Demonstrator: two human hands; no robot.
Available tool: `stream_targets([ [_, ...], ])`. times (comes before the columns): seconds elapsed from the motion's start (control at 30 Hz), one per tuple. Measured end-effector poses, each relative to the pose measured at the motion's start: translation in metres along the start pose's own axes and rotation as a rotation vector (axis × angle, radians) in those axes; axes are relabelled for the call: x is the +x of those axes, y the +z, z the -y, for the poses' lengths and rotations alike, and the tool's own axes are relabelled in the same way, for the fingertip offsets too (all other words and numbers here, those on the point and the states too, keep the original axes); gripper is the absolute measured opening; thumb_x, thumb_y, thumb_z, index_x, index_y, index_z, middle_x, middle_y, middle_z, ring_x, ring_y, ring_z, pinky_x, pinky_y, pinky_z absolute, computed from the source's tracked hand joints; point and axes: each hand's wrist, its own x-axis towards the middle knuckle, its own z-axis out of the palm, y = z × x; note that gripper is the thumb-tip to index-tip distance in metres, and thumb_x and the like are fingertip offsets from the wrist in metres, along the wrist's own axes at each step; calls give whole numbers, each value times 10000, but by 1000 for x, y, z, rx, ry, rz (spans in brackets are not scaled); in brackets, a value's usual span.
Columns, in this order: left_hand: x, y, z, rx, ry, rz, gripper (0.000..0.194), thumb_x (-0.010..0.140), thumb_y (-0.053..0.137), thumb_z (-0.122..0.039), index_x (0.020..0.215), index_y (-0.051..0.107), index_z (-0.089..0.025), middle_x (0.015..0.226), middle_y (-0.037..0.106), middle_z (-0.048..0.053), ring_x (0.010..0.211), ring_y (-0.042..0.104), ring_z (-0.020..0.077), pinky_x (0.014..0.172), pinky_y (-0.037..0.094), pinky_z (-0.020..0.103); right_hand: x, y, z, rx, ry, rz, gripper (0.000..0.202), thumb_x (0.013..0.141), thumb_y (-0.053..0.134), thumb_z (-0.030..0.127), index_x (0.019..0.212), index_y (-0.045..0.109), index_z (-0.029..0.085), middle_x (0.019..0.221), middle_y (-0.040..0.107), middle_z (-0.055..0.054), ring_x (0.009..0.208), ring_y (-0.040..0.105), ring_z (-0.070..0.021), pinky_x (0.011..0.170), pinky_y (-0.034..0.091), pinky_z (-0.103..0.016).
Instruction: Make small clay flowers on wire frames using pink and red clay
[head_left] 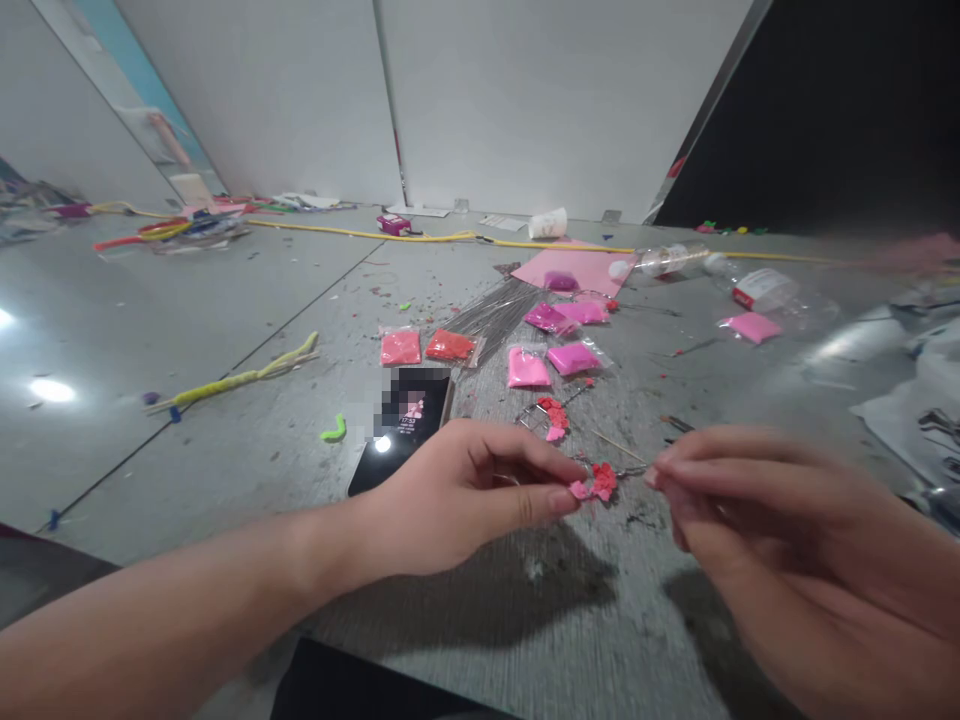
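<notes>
Between thumb and fingers, my left hand point(480, 490) pinches a wire piece with bits of red and pink clay point(603, 482) pressed along it. Its twisted wire stem points right, toward my right hand point(787, 550). The right fingertips are pressed together near the stem's end; whatever they hold is too small to make out. Just beyond my left fingers lies a similar wire ring with red and pink clay point(553, 415). A thin wooden stick point(619, 447) rests between the hands, and dark-tipped tweezers or pliers point(677, 424) lie partly behind my right hand.
A phone point(409, 425) lies by my left wrist. Beyond it are packets of coral clay point(401, 346), red clay point(450, 346) and pink clay point(529, 367), plus a bundle of wires point(495, 310). Farther back are a pink sheet point(574, 262), plastic bottles point(765, 290) and a yellow cord point(442, 237).
</notes>
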Motion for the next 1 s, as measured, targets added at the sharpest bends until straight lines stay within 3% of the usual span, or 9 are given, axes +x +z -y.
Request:
stream_targets([
  [0.07, 2, 0, 0, 1, -3, 4, 163, 864, 825, -247, 980, 775, -145, 869, 775, 23, 795, 707, 105, 776, 549, 233, 2, -1, -1, 7, 28, 44, 176, 932, 680, 182, 1066, 717, 290, 990, 755, -2, 705, 731, -143, 450, 532, -235],
  [0.13, 3, -1, 0, -13, -6, 0, 157, 859, 831, -246, 960, 773, -141, 876, 778, 27, 802, 709, 106, 778, 550, 234, 4, 0, -2, 2, 9, 80, 219, 958, 625, 183, 1115, 715, 307, 933, 758, 20, 669, 716, -133, 569, 600, -243],
  [0.27, 6, -2, 2, -55, -31, -17, 190, 830, 862, -271, 954, 792, -144, 902, 790, 33, 816, 712, 106, 800, 552, 237, 6, 6, -2, -26, -44, 123, 252, 955, 619, 163, 1169, 682, 279, 1098, 759, -21, 888, 761, -163, 770, 638, -283],
  [0.47, 7, 0, 5, -95, -35, -37, 252, 802, 884, -325, 981, 817, -161, 976, 813, 57, 875, 736, 140, 866, 577, 277, 10, 16, 5, 13, -235, 125, 197, 924, 688, 146, 1103, 654, 223, 980, 743, -40, 845, 743, -167, 718, 633, -291],
  [0.77, 2, 7, 4, -134, -20, 50, 159, 882, 811, -233, 1028, 827, -172, 1045, 823, 63, 935, 761, 143, 927, 576, 267, 7, 18, 4, 5, -244, 110, 173, 930, 693, 84, 1061, 655, 191, 973, 725, -32, 858, 706, -126, 752, 602, -236],
  [0.9, 2, 6, 7, -187, -18, 69, 239, 863, 834, -213, 1100, 813, -193, 1103, 819, 65, 1004, 763, 130, 978, 561, 249, 6, 18, 4, 9, -220, 99, 165, 919, 677, 50, 1025, 669, 176, 965, 723, -34, 861, 704, -116, 786, 587, -229],
  [1.0, 0, 5, 10, -227, 8, 84, 423, 867, 826, -186, 1280, 736, -214, 1165, 799, 84, 1063, 759, 154, 1002, 567, 293, 8, 18, 4, 9, -207, 86, 172, 916, 670, 50, 1023, 671, 184, 967, 733, -35, 866, 714, -124, 792, 586, -234],
])
